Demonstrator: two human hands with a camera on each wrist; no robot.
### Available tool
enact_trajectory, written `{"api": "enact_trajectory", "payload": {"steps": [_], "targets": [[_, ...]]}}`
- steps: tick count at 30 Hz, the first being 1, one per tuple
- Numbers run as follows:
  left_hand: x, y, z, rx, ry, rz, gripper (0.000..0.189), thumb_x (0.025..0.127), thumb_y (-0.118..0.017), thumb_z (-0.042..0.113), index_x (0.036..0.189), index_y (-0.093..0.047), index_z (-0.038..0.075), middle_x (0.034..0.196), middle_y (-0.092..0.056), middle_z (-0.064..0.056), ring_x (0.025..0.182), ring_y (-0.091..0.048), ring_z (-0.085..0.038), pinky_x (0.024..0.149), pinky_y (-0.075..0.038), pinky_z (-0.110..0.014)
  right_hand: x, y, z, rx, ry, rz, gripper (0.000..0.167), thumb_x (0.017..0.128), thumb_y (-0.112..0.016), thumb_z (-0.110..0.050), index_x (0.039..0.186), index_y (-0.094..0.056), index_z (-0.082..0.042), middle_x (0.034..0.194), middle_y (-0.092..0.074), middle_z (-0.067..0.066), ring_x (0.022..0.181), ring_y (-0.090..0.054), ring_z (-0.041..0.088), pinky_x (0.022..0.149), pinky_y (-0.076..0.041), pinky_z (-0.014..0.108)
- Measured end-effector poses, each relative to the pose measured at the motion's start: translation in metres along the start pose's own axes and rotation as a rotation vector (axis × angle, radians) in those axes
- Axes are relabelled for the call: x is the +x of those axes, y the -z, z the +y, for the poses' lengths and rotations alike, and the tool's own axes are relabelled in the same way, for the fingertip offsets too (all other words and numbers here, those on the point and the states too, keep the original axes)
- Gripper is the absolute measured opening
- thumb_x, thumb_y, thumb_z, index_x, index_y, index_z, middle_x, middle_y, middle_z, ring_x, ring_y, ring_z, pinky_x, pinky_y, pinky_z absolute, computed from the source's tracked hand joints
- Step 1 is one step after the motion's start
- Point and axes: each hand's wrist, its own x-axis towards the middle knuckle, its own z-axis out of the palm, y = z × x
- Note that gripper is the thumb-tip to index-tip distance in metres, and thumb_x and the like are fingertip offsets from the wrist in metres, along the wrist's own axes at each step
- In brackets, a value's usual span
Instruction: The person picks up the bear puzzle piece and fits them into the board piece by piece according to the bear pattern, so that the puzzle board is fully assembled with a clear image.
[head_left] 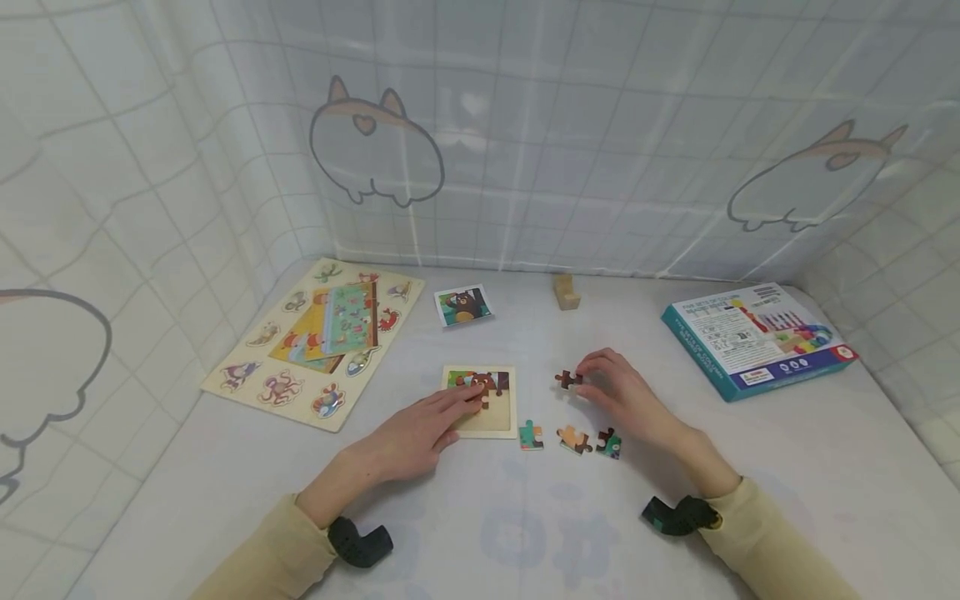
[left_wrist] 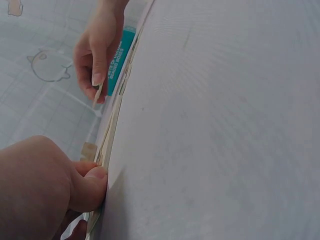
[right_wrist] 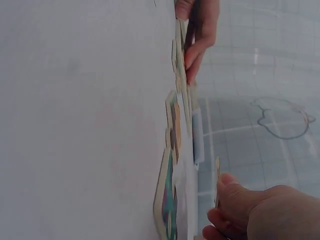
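Over the left side of a small wooden puzzle tray (head_left: 515,417) lies my left hand (head_left: 420,425). Its extended fingers rest on the fitted bear pieces (head_left: 486,380), and its thumb is at the tray's near edge. My right hand (head_left: 626,396) pinches a dark brown jigsaw piece (head_left: 567,380) between thumb and fingertips, raised above the table right of the tray. The piece shows edge-on in the right wrist view. Between the hands and nearer the body lie a teal piece (head_left: 531,435), an orange-and-brown piece (head_left: 573,440) and a dark green piece (head_left: 609,443).
A bear picture card (head_left: 464,306) lies behind the tray, with a notched wooden block (head_left: 566,292) to its right. At left is a sea-animal board (head_left: 255,379) with two picture sheets on it. A teal-sided box (head_left: 757,337) lies at the right. Patterned curtains surround the table.
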Motion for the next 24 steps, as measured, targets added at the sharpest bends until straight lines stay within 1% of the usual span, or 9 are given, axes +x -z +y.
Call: {"api": "enact_trajectory", "payload": {"steps": [3, 6, 15, 24], "targets": [[0.0, 0.001, 0.0, -0.003, -0.002, 0.002, 0.049, 0.104, -0.052, 0.015, 0.152, -0.042, 0.014, 0.166, -0.023, 0.003, 0.151, -0.028, -0.024, 0.122, -0.029, -0.045, 0.007, -0.007, -0.008, -0.006, 0.006, -0.013, 0.022, 0.094, -0.07, -0.012, 0.112, -0.065, -0.002, 0.117, -0.06, 0.008, 0.112, -0.056, 0.024, 0.096, -0.05, 0.045], [-0.001, 0.001, 0.0, -0.005, 0.002, -0.002, 0.05, 0.103, -0.052, 0.015, 0.152, -0.042, 0.014, 0.166, -0.023, 0.003, 0.151, -0.027, -0.025, 0.122, -0.029, -0.045, 0.013, -0.015, -0.015, -0.01, 0.008, -0.031, 0.022, 0.094, -0.07, -0.013, 0.112, -0.065, -0.002, 0.118, -0.06, 0.007, 0.113, -0.055, 0.025, 0.097, -0.051, 0.048], [-0.001, -0.001, 0.0, -0.008, 0.026, -0.016, 0.051, 0.104, -0.052, 0.017, 0.153, -0.04, 0.017, 0.166, -0.024, 0.002, 0.151, -0.028, -0.026, 0.121, -0.03, -0.046, 0.029, -0.033, -0.035, 0.005, 0.052, -0.07, 0.023, 0.094, -0.069, -0.013, 0.113, -0.064, 0.0, 0.118, -0.059, 0.009, 0.114, -0.055, 0.025, 0.099, -0.051, 0.046], [-0.001, 0.0, -0.002, 0.004, 0.002, -0.007, 0.05, 0.103, -0.052, 0.016, 0.152, -0.041, 0.016, 0.166, -0.025, 0.002, 0.15, -0.029, -0.026, 0.12, -0.032, -0.047, 0.043, -0.048, -0.046, 0.011, 0.083, -0.097, 0.021, 0.095, -0.068, -0.013, 0.112, -0.064, 0.001, 0.118, -0.06, 0.009, 0.115, -0.055, 0.025, 0.1, -0.049, 0.044]]}}
